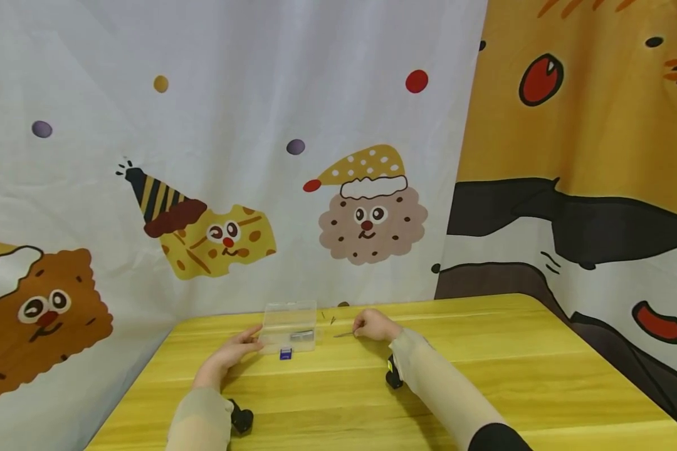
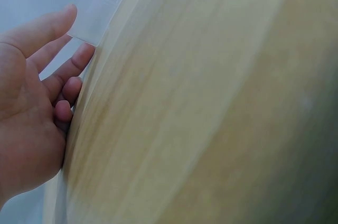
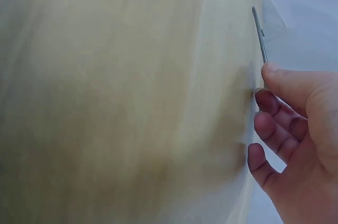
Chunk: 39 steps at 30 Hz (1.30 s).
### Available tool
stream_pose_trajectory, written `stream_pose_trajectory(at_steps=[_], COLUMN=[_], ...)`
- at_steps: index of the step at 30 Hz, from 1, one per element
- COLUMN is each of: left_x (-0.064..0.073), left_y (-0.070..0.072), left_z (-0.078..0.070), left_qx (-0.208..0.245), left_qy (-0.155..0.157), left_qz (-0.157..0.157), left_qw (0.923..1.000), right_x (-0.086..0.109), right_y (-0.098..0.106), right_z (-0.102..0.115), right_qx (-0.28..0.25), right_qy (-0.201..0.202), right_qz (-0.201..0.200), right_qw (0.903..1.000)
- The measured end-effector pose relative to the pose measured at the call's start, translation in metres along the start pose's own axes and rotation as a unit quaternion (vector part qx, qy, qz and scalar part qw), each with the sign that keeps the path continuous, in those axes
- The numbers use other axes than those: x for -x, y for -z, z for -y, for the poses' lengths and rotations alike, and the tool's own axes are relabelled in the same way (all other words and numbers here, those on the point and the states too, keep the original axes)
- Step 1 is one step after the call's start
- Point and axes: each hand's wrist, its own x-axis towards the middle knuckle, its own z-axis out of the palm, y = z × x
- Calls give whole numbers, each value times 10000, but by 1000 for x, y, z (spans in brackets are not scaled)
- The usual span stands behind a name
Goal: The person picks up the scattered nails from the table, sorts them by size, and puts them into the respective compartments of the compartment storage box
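Observation:
A clear plastic box (image 1: 271,341) with its lid (image 1: 289,311) raised sits toward the back of the table. Against its left side, my left hand (image 1: 232,351) rests with thumb and fingertips at the edge; the left wrist view has the thumb over the box corner (image 2: 94,23). Several silvery metal pieces (image 1: 301,336) lie inside the box at the right. To the right of it, my right hand (image 1: 375,326) pinches a thin, pointed metal nail (image 3: 259,28) between thumb and forefinger, its tip toward the box.
Small dark, thin pieces (image 1: 333,320) lie on the wooden table (image 1: 316,401) between the box and the right hand. A small blue piece (image 1: 285,353) shows at the box's front edge. A printed curtain (image 1: 293,238) hangs right behind the table.

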Motion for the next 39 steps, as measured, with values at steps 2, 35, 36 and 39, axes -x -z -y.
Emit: stream_pose_trajectory(at_steps=[2, 35, 36, 39], left_x=[-1, 6, 6, 7], left_y=[0, 1, 1, -1], left_z=[1, -4, -4, -6], left_qx=[-1, -121, -128, -106], left_qy=[-12, 47, 34, -11], left_qz=[-1, -102, -103, -127], left_qw=[10000, 9999, 9999, 9999], right_x=[1, -31, -32, -36], right_y=[4, 12, 10, 6], right_z=[2, 42, 43, 46], right_qx=[-56, -152, -150, -96], right_qy=[41, -23, 25, 115], right_qz=[18, 37, 24, -17], right_qw=[10000, 9999, 9999, 9999])
